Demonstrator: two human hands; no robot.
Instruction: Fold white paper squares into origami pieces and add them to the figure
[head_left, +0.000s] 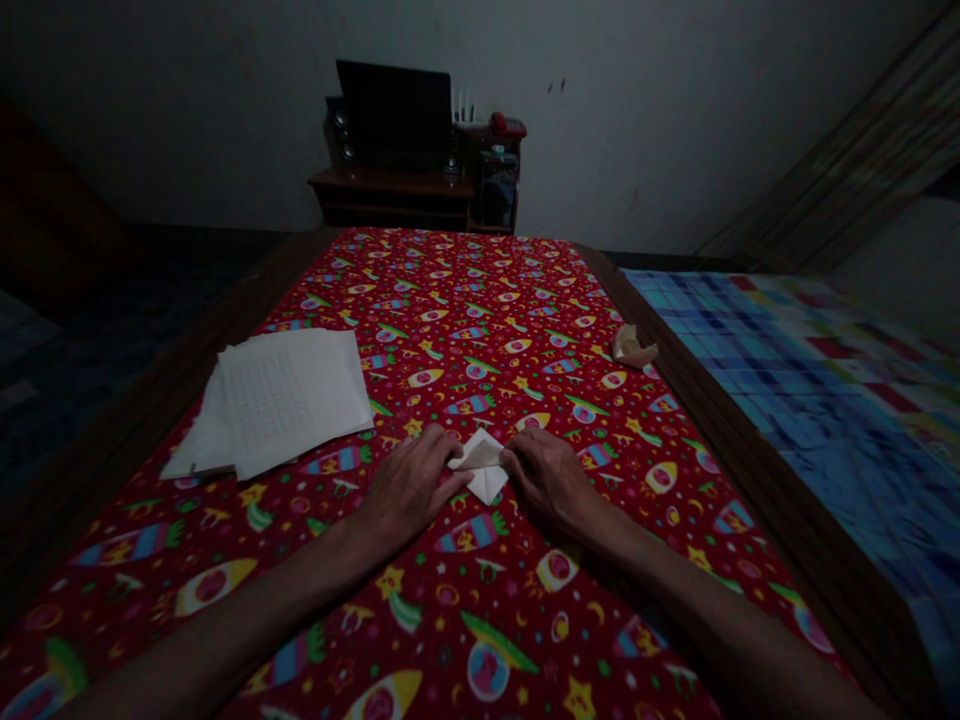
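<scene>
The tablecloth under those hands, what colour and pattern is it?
Red tablecloth with colourful rockets and stars; head view.

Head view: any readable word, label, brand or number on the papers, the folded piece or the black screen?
No text can be read: the top sheet of the paper stack carries a faint grid of marks too small to read, and the folded white paper and black screen show nothing legible.

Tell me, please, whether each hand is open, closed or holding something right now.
Left hand: fingers curled onto the folded white paper; grip unclear.
Right hand: fingers on that paper's other side; grip unclear.
</scene>
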